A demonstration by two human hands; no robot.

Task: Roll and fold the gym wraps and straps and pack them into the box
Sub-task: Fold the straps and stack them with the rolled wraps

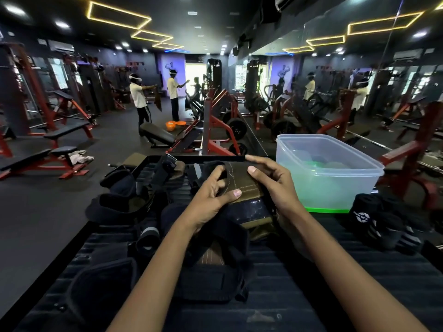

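Loose straps: a dark, limp heap at lower and centre left of the frame, on the ribbed bench.
Olive strap: frame centre, stitched webbing; I judge it light, floppy, best held at its folded edge.
My left hand: fingers curled, thumb pinching the strap.
My right hand: pinching its far edge.
Rolled wraps: right of centre, beside the box.
Box: translucent, open, upper right of centre.

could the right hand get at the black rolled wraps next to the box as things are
Probably yes, once freed. The black rolled wraps lie uncovered on the person's right beside the plastic box, with nothing between. But the right hand is gripping the olive strap with the left hand.
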